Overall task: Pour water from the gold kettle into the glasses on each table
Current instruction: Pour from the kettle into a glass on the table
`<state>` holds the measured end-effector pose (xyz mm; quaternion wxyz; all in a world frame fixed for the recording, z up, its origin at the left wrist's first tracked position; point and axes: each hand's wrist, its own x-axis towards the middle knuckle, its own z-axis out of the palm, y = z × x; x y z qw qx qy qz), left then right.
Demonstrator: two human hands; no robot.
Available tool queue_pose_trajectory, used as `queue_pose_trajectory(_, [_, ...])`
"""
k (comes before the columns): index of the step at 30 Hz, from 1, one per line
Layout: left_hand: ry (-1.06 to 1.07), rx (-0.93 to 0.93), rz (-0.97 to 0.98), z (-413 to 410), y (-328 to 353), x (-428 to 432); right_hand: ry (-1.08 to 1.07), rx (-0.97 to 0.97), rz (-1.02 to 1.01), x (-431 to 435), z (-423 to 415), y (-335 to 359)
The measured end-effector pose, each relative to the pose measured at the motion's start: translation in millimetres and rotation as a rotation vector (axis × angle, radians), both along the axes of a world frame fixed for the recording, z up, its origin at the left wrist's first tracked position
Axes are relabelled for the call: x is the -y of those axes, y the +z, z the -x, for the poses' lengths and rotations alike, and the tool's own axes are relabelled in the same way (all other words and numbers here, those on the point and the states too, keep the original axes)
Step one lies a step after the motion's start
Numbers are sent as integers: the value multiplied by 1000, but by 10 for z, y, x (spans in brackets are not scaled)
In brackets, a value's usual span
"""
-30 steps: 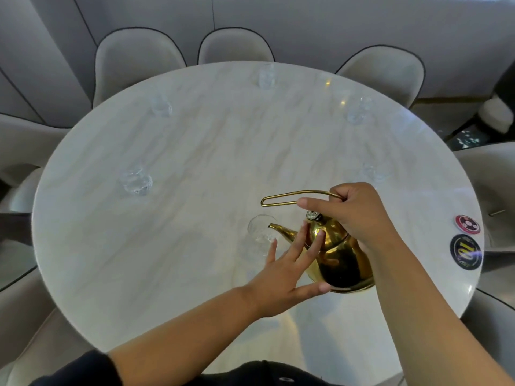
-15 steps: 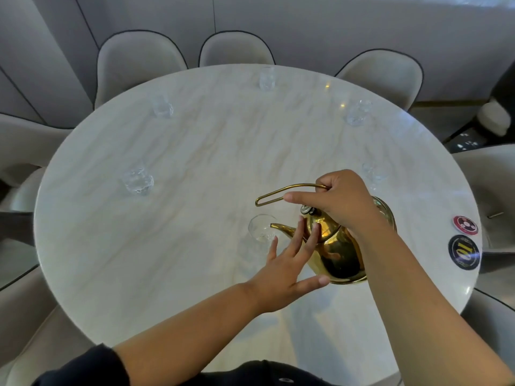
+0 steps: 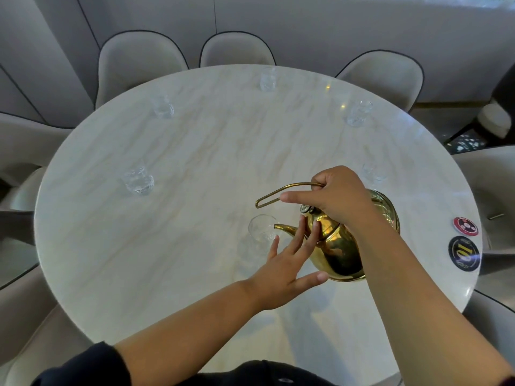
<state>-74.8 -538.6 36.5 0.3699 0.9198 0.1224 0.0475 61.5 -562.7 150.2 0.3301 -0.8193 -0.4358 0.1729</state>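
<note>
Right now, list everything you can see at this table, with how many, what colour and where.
table: one, white marble, round, centre.
glasses: six, clear; nearest glass under the spout, five others spaced along the table's left, far and right sides.
gold kettle: one, tilted, spout at the nearest glass.
round stickers: two, red and black, right edge.
chairs: several, beige, around the table.
left hand: open, fingers on the kettle body.
right hand: gripping the kettle handle.

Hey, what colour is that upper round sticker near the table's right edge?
Red, with a dark ring pattern: the round sticker, seen in the head view.
</note>
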Motion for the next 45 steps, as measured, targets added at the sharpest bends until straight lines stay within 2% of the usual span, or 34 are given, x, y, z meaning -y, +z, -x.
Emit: queue_pose_trajectory(45, [24,52,79,14,37,-55,86,81,39,-146,25,75])
